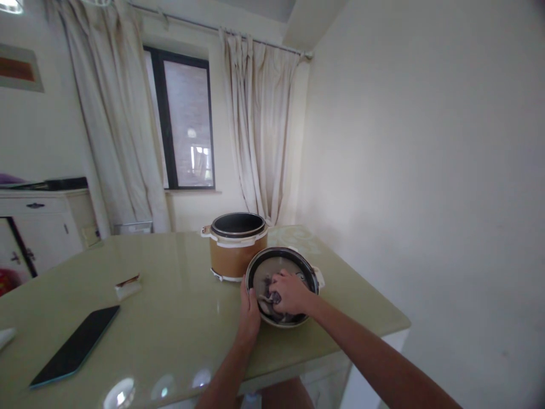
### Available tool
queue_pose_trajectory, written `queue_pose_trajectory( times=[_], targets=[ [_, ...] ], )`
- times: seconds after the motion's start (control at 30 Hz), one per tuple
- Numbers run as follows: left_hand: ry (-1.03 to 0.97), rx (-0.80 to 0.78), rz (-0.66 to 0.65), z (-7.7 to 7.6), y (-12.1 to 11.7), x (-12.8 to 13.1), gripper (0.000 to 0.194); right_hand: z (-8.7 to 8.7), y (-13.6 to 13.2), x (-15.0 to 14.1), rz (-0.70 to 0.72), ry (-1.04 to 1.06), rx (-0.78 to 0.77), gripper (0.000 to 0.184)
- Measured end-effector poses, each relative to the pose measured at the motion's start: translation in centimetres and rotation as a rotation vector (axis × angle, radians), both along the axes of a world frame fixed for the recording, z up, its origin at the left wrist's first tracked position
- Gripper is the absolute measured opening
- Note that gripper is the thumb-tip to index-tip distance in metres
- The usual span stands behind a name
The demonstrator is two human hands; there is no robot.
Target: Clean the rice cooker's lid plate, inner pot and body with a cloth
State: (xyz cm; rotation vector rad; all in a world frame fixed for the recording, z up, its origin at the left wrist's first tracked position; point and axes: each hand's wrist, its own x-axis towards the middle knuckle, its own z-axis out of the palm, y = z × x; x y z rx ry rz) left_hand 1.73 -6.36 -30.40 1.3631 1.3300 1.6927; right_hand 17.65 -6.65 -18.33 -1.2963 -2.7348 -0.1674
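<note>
Lid (286, 262): round, inner face up and tilted toward the person, pale middle, dark ring, white tab at right. Over the near right part of the table (170, 318), just in front of the cooker (232, 258). Whether its lower rim touches the tabletop, cannot tell.
Left hand (250, 309): grips the rim at left, thumb on the near side; other fingers mostly hidden.
Right hand (293, 292): inside the rim, fingers curled around a wadded dark cloth (276, 297), pressed to the inner face.
Cooker: upright on table, top open, brown body, white trim, dark pot (239, 223) inside.
Table left: black slab (76, 345) lying flat, blue edge; small white packet (128, 288) beyond it.
Backdrop: window (187, 122) between curtains (266, 113); white cabinet (46, 221) at far left; bare wall (409, 147) at right.
</note>
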Motion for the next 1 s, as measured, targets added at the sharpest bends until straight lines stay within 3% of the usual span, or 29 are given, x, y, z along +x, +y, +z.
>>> queue_pose_trajectory(
  times=[0.17, 0.33, 0.4, 0.5, 0.6, 0.7, 0.87, 1.0],
  targets=[
    [0.025, -0.002, -0.016, 0.0, 0.4, 0.2, 0.066, 1.6, 2.3, 1.8, -0.186, -0.046, 0.090, 0.037],
    [0.036, 0.031, -0.018, 0.0, 0.3, 0.3, 0.065, 2.2, 5.2, -1.8, -0.336, 0.073, 0.269, 0.033],
    [0.019, 0.011, -0.017, -0.1, 0.1, 0.3, 0.065, 1.6, 5.1, -3.4, -0.304, 0.112, 0.255, 0.034],
    [-0.001, -0.022, -0.027, 0.0, -0.1, 0.2, 0.065, 0.3, 3.4, -4.2, -0.115, 0.103, 0.215, 0.032],
    [0.007, -0.007, -0.029, 0.3, -0.2, 0.1, 0.063, -0.4, 1.6, -2.6, 0.028, 0.060, 0.142, 0.029],
    [0.002, -0.001, -0.025, 0.7, -0.3, 0.1, 0.062, 0.0, 0.9, 0.5, 0.037, 0.002, 0.040, 0.031],
    [-0.012, 0.028, -0.045, 1.0, -0.6, 0.4, 0.064, 1.7, 2.2, 3.5, -0.124, -0.039, 0.023, 0.035],
    [0.013, 0.090, -0.057, 0.8, -0.6, 0.6, 0.063, 2.6, 3.7, 1.4, -0.357, 0.037, 0.205, 0.031]
  ],
)
